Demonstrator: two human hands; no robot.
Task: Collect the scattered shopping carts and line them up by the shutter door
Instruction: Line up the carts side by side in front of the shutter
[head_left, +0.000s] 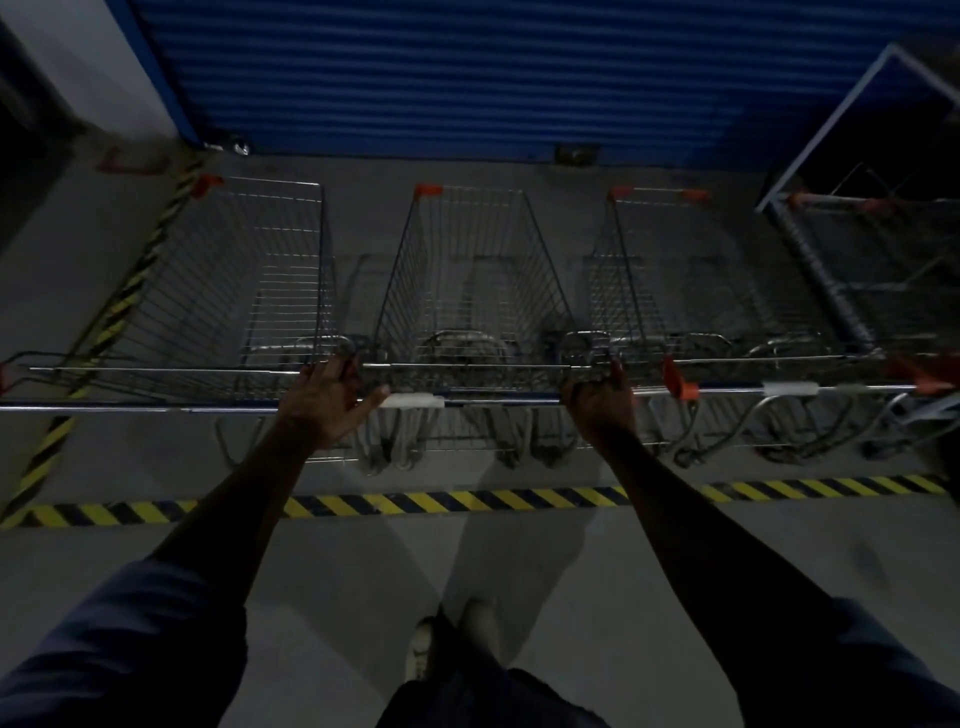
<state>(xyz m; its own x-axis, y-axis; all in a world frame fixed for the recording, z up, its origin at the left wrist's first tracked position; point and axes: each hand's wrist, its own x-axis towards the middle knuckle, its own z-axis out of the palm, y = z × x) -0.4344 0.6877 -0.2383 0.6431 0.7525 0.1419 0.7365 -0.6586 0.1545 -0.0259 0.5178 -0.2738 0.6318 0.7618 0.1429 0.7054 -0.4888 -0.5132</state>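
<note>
- Already three carts stand side by side, noses toward the blue shutter (519, 78): the left cart (244, 280), the middle cart (470, 275) and the right cart (670, 270).
- A person stands behind the middle cart with both arms stretched to its handle (498, 400), which lies level with the neighbours' bars.
- Fingers of the left hand (324, 402) are spread apart, tips at the basket rim, thumb resting along the handle; it grips nothing firmly.
- Fingers of the right hand (597, 400) curl over the handle's right end, holding it.
- Another wire frame (883, 244) leans at the far right; the dim light leaves its kind unclear.
- Yellow-black floor tape (467, 501) runs behind the row, just ahead of the person's shoes (452, 639).
- Judged from this view, the line is largely formed; whether carts remain scattered elsewhere cannot be told.
</note>
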